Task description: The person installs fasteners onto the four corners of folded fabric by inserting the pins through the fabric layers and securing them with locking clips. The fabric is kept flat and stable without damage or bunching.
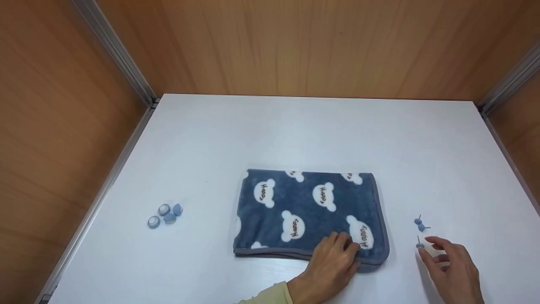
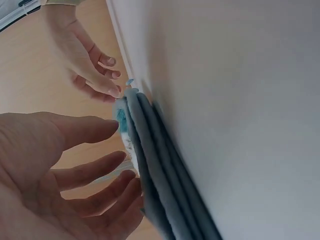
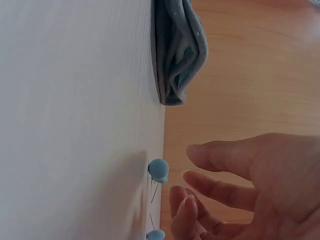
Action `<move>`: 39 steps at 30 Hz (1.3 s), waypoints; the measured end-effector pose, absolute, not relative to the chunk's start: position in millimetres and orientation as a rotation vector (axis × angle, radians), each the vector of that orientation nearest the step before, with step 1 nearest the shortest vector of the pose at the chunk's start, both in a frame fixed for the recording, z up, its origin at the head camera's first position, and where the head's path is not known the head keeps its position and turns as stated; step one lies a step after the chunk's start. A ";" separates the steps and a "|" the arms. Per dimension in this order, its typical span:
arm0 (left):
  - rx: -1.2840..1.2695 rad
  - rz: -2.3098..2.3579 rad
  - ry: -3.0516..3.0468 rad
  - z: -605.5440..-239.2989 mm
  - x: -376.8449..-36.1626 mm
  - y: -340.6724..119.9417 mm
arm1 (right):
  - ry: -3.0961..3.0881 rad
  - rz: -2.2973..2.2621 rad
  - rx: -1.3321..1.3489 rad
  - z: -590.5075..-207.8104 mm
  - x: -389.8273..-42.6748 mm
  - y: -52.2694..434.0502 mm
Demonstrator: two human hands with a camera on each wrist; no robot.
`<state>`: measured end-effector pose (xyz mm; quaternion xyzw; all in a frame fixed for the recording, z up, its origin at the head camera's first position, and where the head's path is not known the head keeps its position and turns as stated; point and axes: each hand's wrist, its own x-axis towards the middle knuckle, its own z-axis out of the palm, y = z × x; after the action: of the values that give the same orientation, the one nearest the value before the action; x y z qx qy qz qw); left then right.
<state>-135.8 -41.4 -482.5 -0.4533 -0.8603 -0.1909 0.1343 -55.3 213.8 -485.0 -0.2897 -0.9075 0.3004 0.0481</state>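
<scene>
A folded blue towel (image 1: 310, 213) with white bear faces and the word "Happy" lies on the white table (image 1: 295, 131). My left hand (image 1: 341, 249) rests with straight fingers on its near right part; the left wrist view shows the fingers (image 2: 100, 170) against the folded layers (image 2: 155, 170). To the right lie three small blue pins: two (image 1: 419, 223) lie together and one (image 1: 419, 245) lies nearer. My right hand (image 1: 438, 253) hovers beside the nearer pin with spread, relaxed fingers and holds nothing. In the right wrist view, pins (image 3: 159, 170) lie just beyond the fingertips (image 3: 200, 152).
Several round blue and grey caps (image 1: 165, 214) lie in a cluster at the table's left. Wooden walls with metal rails (image 1: 118, 55) enclose the table on three sides. The towel's folded edge (image 3: 175, 55) shows in the right wrist view.
</scene>
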 end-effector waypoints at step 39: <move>-1.058 -1.442 -2.657 -480.1 -154.9 -44.0 | -3.040 0.983 -0.556 -482.7 -74.3 221.3</move>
<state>-154.9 -44.0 -480.1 -0.3303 -0.8292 -0.4499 -0.0304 -74.3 221.3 -482.7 -0.1713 -0.9362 0.3027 -0.0508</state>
